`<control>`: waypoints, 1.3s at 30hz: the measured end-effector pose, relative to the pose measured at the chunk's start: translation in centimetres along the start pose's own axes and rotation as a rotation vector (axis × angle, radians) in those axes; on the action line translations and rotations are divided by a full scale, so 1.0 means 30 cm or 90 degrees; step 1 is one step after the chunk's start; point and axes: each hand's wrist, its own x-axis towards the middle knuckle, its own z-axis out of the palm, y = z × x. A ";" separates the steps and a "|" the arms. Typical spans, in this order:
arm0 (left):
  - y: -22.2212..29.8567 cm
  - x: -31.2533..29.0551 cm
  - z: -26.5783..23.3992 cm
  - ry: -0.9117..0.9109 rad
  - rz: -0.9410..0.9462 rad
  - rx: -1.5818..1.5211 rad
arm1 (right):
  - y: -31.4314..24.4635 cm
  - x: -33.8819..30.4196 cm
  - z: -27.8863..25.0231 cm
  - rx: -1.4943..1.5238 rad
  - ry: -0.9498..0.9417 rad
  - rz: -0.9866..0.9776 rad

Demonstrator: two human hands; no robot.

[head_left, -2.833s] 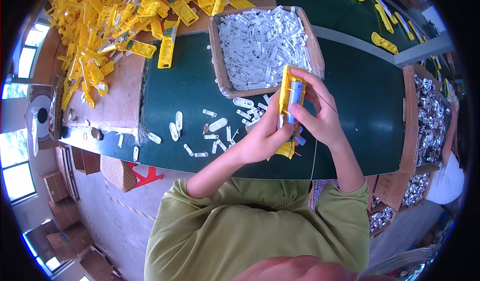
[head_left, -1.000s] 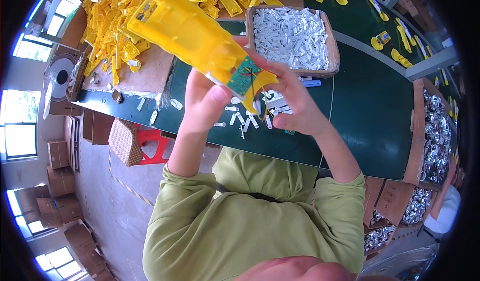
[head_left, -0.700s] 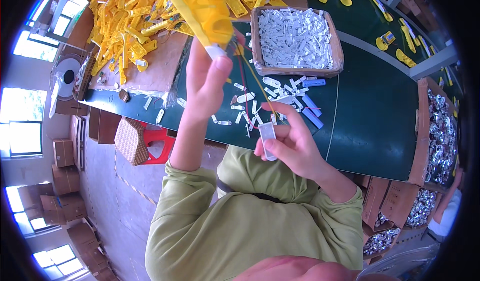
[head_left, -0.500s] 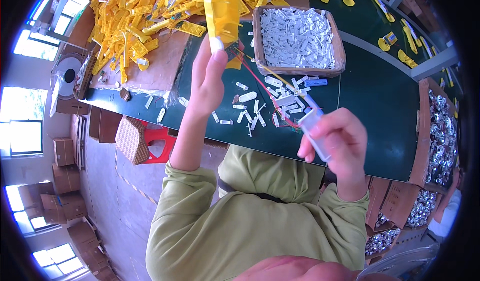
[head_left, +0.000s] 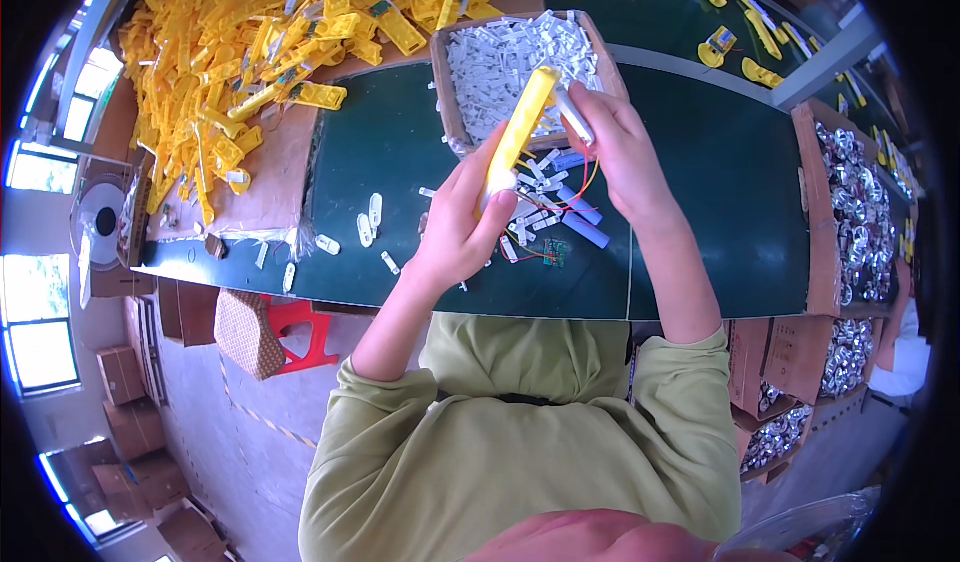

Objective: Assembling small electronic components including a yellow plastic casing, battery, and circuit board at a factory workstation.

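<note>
Rightward from yellow shells [head_left: 240, 67] heaped toward the table's [head_left: 720, 212] far left corner, gripping a tilted yellow casing [head_left: 521, 125] above it with the left hand [head_left: 455, 232]; then, beyond blue cylinders [head_left: 585, 230] set back from the near edge, pinching a white strip [head_left: 573, 114] with the right hand [head_left: 625, 147].

"What's on the green surface [head_left: 720, 222]?"
"A box [head_left: 449, 102] near the far edge, a brown sheet [head_left: 280, 167] at the left end."
"And toward the near edge?"
"Blue cylinders [head_left: 585, 231], white pieces [head_left: 390, 262], a circuit board [head_left: 556, 253]."
</note>
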 end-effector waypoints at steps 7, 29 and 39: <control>-0.005 0.014 0.038 -0.014 0.050 0.115 | 0.134 0.026 -0.036 0.322 0.190 0.077; -0.029 0.011 0.081 -0.189 -0.234 -0.673 | 0.195 -0.084 -0.052 0.167 -0.078 -0.124; -0.047 0.004 0.112 -0.039 -0.154 -0.523 | 0.108 -0.070 -0.048 0.462 -0.109 0.132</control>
